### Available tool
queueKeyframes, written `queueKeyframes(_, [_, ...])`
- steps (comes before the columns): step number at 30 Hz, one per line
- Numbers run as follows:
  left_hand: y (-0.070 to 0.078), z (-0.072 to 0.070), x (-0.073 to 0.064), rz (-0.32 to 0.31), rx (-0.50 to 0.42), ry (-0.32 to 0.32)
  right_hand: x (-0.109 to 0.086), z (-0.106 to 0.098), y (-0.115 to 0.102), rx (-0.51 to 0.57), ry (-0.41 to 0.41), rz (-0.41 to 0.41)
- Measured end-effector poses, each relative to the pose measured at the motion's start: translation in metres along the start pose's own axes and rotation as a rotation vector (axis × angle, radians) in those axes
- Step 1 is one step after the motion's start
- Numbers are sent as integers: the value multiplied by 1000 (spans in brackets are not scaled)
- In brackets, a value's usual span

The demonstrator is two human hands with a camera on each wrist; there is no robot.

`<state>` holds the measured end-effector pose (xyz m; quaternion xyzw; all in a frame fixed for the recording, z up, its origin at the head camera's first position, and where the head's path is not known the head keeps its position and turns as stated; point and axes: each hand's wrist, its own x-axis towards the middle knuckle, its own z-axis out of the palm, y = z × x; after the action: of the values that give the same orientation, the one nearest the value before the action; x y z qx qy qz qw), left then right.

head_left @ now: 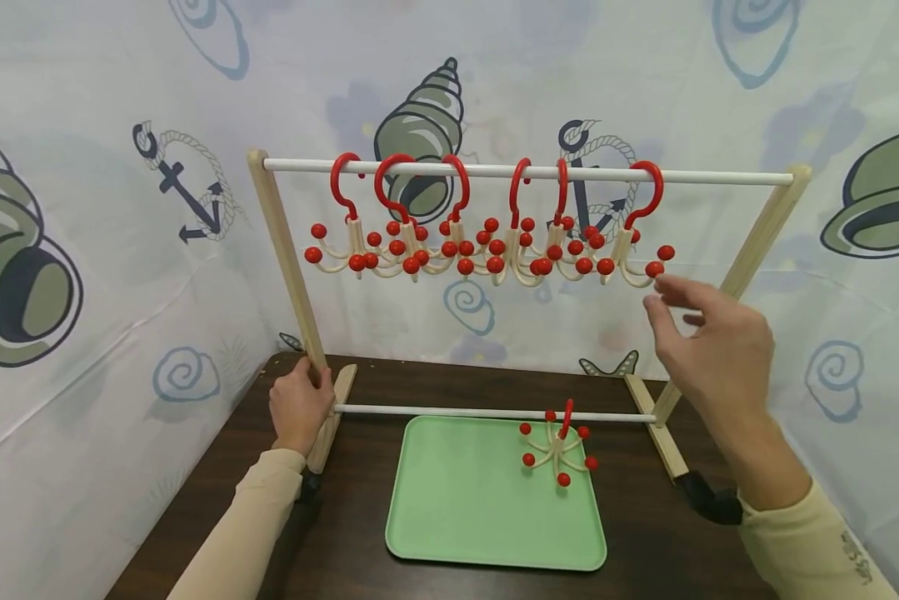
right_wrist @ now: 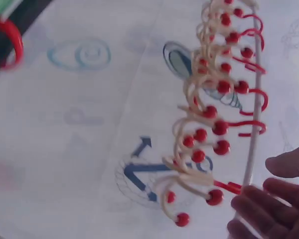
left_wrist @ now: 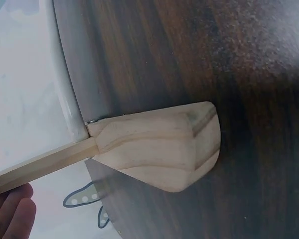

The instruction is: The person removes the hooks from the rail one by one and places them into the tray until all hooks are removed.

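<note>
A patterned cloth (head_left: 374, 321) fills the background behind a dark wooden table (head_left: 359, 521). On the table stands a wooden rack (head_left: 767, 225) with a white top bar (head_left: 486, 171). At its foot lies a green tray (head_left: 479, 508). The left hand (head_left: 299, 406) grips the rack's left post (head_left: 287, 258) low down, its fingers curled round the wood. The right hand (head_left: 722, 346) is raised near the rightmost hanger, fingers loosely bent and thumb apart, holding nothing; whether a fingertip touches that hanger I cannot tell. Six hangers (head_left: 456, 235) hang from the top bar by red hooks. A seventh hanger (head_left: 557, 448) sits on the tray's far right part, its arms tipped with red balls (head_left: 564, 480). With six up and one left below, the work looks nearly complete.
</note>
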<state>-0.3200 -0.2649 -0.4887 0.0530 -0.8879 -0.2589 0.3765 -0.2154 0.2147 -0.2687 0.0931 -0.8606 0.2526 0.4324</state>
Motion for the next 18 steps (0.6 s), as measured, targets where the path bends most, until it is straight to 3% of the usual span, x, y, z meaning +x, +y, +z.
queueKeyframes(3, [0,0,-1,-11,-1,-1,24,0,2,-26,-55,4])
queueKeyframes(10, [0,-1,-1,-16,2,-11,65,9,14,-53,-316,128])
queueKeyframes(18, [2,-2,0,-18,-1,-7,90,26,18,-44,-384,206])
